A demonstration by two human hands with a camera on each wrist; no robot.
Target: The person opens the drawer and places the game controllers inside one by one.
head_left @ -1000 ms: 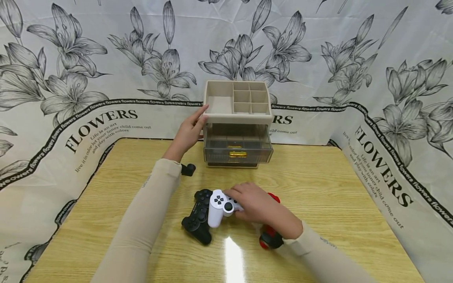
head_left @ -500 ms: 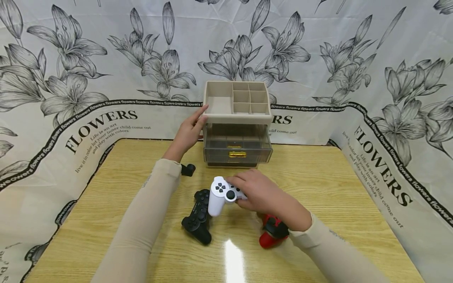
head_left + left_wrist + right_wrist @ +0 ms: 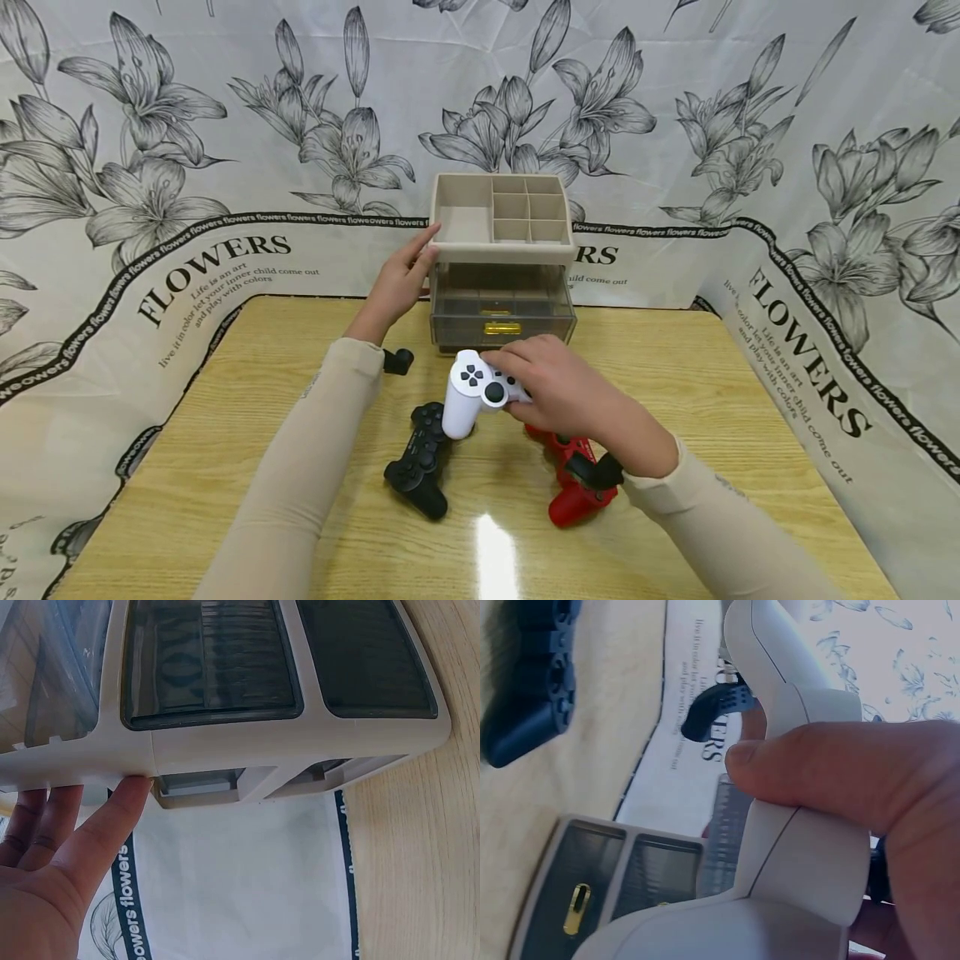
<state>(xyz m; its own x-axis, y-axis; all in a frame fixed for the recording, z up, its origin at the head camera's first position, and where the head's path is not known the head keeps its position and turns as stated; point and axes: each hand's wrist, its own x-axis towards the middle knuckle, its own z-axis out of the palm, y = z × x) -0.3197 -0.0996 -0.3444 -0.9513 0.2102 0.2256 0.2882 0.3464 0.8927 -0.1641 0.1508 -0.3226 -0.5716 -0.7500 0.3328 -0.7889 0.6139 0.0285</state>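
Observation:
My right hand (image 3: 570, 387) grips a white game controller (image 3: 461, 408) by one end, up off the table and in front of the drawers. In the right wrist view the thumb lies across the back of that white controller (image 3: 802, 855). My left hand (image 3: 397, 283) rests against the left side of a beige desktop organizer (image 3: 502, 252). Its fingers are fairly straight, fingertips at the edge of the organizer (image 3: 217, 742) in the left wrist view. A smoky clear drawer (image 3: 457, 330) with a gold handle is pulled out of the organizer's front.
On the wooden table (image 3: 675, 400) lie a black game controller (image 3: 423, 467), left of centre, and a red one (image 3: 577, 504), partly under my right wrist. The organizer's top has a large tray and several small compartments. A flower-print cloth (image 3: 637, 175) hangs behind and at both sides.
My right hand has lifted the white controller and carried it away from me, toward the drawers. More of the red controller shows. The left hand has stayed on the organizer.

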